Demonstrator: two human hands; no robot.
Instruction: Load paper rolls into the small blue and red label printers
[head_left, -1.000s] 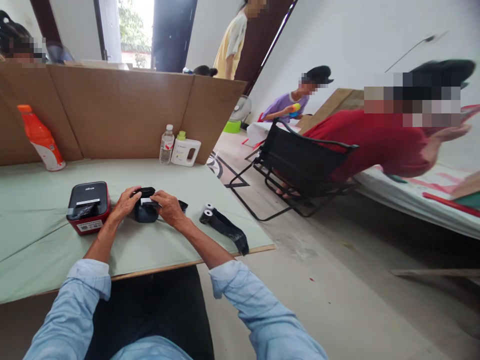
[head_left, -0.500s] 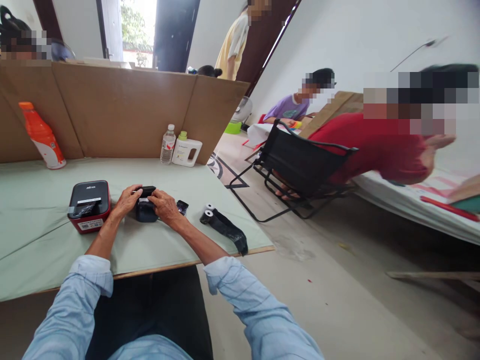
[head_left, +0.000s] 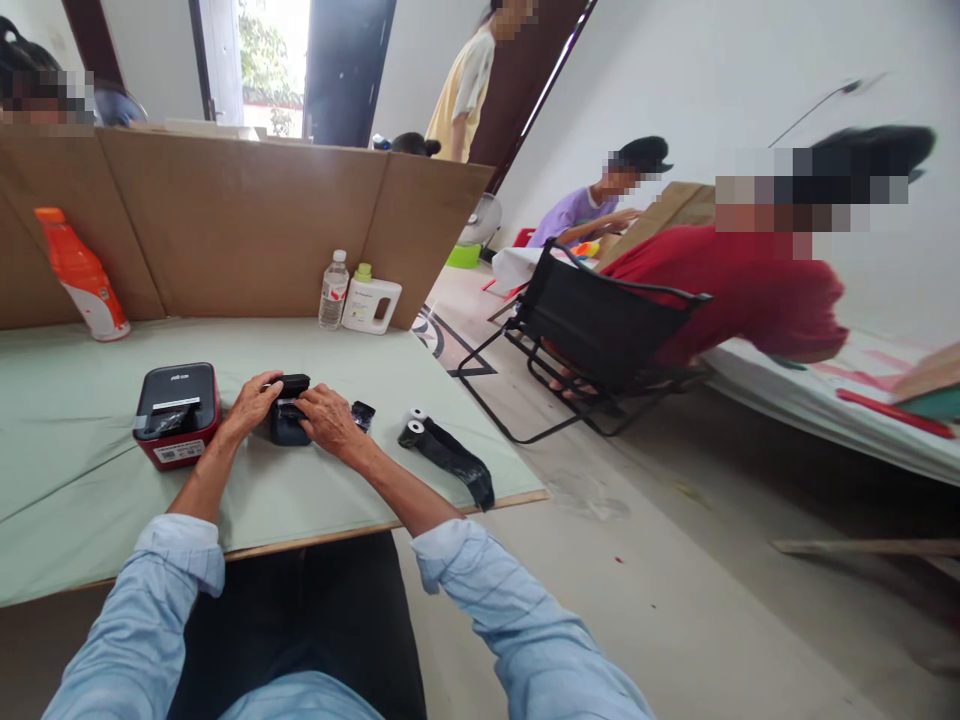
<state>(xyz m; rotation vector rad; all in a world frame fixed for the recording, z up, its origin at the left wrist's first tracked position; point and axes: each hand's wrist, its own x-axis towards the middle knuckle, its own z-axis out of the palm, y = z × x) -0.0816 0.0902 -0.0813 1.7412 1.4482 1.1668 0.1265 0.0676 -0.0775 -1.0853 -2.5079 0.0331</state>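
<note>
A small black device [head_left: 287, 420] sits on the pale green table [head_left: 90, 400]. My left hand [head_left: 250, 404] grips its left side with curled fingers. My right hand [head_left: 324, 420] covers its right side, fingers closed over the top. Left of my hands stands a red-and-black label printer [head_left: 177, 412]. A black ribbon strip with two white-cored spools [head_left: 444, 450] lies to the right, and a small black part [head_left: 364, 414] rests beside my right hand.
An orange bottle [head_left: 81, 277], a water bottle [head_left: 332, 291] and a white jug [head_left: 371, 302] stand against the cardboard screen [head_left: 240, 220]. A black folding chair [head_left: 600, 335], a person in red and other people are to the right.
My right hand has shifted slightly further over the black device. The person in red leans lower, and the person in purple has lowered their arm.
</note>
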